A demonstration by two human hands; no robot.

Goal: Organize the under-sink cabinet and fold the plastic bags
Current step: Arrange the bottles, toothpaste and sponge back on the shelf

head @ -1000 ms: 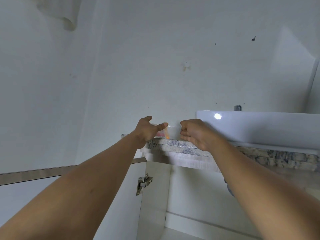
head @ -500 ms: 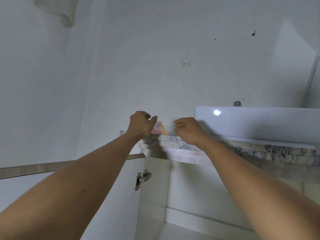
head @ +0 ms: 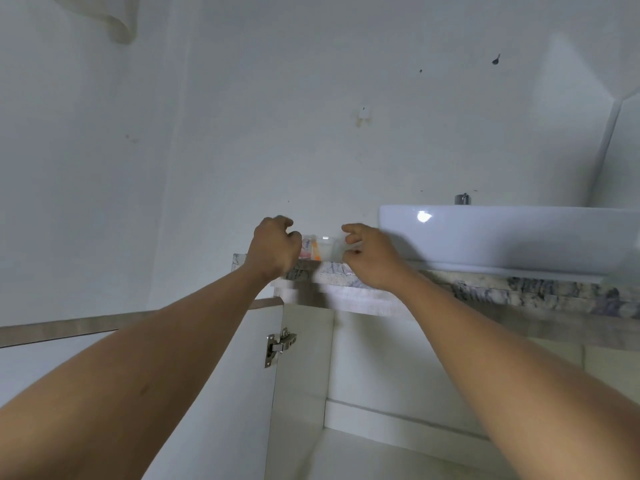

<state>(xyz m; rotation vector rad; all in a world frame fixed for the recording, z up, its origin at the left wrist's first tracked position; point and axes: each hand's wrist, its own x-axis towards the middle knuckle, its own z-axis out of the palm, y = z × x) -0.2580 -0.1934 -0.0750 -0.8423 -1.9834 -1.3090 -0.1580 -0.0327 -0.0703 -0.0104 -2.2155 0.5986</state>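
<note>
"Head view, then: where are your hands?"

"Both are raised to the left end of the stone counter (head: 519,292). My left hand (head: 275,249) is at the counter's left corner, with the fingers curled in. The thumb points toward a clear plastic piece (head: 325,249) that has pink and orange print on its left part. The hand is blurred, so I cannot tell whether I am pinching the plastic."

"And the other?"

"My right hand (head: 369,256) is just right of the plastic. Forefinger and thumb are bent and held apart like a bracket at its right edge. I cannot tell whether they touch it or are only close."

"Where does the plastic sit?"

"It sits on the counter top near the back edge, by the white wall (head: 311,150) and between my two hands. It is left of the white basin (head: 502,237), which fills the counter's right part. A metal tap stub (head: 462,199) shows above the basin's back rim."

"And the cabinet?"

"The cabinet (head: 374,368) is under the counter and stands open, showing a white back panel. Its white door (head: 225,427) is swung out to the left, below my left forearm. A metal hinge (head: 280,346) sits near the top of the door's inner face. A pale cloth (head: 114,22) hangs at the wall's upper left."
</note>
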